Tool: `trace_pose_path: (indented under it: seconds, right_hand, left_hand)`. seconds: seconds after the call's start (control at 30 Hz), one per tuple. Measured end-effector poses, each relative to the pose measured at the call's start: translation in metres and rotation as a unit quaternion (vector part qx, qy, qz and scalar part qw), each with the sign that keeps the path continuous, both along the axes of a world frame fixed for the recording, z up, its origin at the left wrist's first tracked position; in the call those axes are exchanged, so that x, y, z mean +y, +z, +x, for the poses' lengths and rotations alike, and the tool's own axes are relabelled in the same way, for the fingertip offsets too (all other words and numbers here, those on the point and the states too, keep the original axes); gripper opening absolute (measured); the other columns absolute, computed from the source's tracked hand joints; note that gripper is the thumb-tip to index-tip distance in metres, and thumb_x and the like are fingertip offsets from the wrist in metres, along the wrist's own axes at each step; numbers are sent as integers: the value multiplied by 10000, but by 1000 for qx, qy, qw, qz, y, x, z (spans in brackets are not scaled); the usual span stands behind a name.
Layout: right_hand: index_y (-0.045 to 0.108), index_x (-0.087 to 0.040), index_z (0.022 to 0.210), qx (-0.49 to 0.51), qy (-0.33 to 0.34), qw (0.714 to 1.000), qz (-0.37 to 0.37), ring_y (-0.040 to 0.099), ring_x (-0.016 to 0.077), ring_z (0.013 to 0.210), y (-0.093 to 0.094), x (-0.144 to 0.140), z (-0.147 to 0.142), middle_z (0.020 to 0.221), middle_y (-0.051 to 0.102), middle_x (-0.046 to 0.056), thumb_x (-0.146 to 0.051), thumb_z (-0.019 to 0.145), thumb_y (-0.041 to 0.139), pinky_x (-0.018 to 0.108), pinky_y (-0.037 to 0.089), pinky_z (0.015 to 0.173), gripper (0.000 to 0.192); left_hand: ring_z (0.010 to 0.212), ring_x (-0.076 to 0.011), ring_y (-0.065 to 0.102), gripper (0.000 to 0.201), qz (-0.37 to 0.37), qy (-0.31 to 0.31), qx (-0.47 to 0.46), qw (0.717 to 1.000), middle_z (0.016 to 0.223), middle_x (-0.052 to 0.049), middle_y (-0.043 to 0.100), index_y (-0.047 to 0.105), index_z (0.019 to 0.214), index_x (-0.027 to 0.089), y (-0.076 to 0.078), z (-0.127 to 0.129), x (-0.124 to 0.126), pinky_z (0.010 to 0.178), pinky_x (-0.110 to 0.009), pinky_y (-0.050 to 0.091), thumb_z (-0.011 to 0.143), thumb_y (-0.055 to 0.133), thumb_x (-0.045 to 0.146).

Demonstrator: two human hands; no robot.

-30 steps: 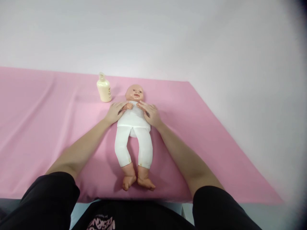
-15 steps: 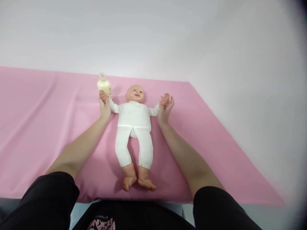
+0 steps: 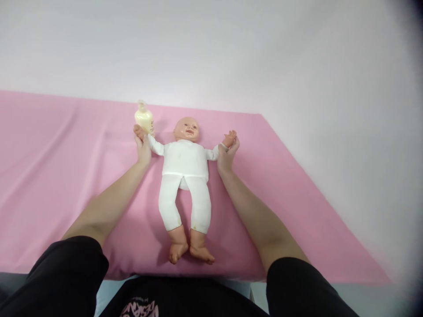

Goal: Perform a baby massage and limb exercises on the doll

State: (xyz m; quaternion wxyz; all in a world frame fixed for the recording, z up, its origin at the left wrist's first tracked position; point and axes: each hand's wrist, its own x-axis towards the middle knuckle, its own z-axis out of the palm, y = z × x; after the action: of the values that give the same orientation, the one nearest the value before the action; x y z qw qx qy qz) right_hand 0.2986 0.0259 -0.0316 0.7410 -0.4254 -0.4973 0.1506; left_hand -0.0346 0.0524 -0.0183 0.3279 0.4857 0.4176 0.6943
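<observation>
A baby doll point(image 3: 185, 159) with a white cloth body lies on its back, head away from me and bare feet toward me. Its arms are stretched out to both sides. On the left, my left hand point(image 3: 143, 150) is closed around one of the doll's hands at the wrist. Opposite it, my right hand point(image 3: 228, 155) grips the doll's other forearm near the wrist, the doll's fingers pointing up past mine. Just behind my left hand stands a pump bottle point(image 3: 144, 119) of pale yellow liquid, its lower part partly covered by the doll's arm.
A pink sheet point(image 3: 59, 185) covers the table under the doll, with a few creases at the left. Its right edge slants toward me. A plain white wall or surface point(image 3: 211, 53) lies beyond the sheet.
The doll's two hands have shifted slightly outward in my grip, the right one tilting further out. Its body, legs and the bottle stay essentially where they were.
</observation>
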Motion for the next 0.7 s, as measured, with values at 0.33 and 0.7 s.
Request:
trace_pose_path:
  seconds: [0.33,0.7]
  right_hand:
    - [507,-270,1439,-343,31,938,39,521,256,1389,23,-32,-26,1460,575,100,-238,963,513,508,411,1205,478]
    - [660,-265,1297,-445,58,894,20,619,244,1259,31,-37,-30,1341,699,40,-63,842,435,489,463,1118,546]
  left_hand:
    - [1289,-332,560,669,101,-131,452,877,1362,-169,623,512,1463,188,17,22,-28,1161,-539,399,973,483,642]
    - [1167,-304,584,582,95,-111,543,827,1250,-141,654,516,1494,194,24,23,-32,1071,-479,457,1011,465,515]
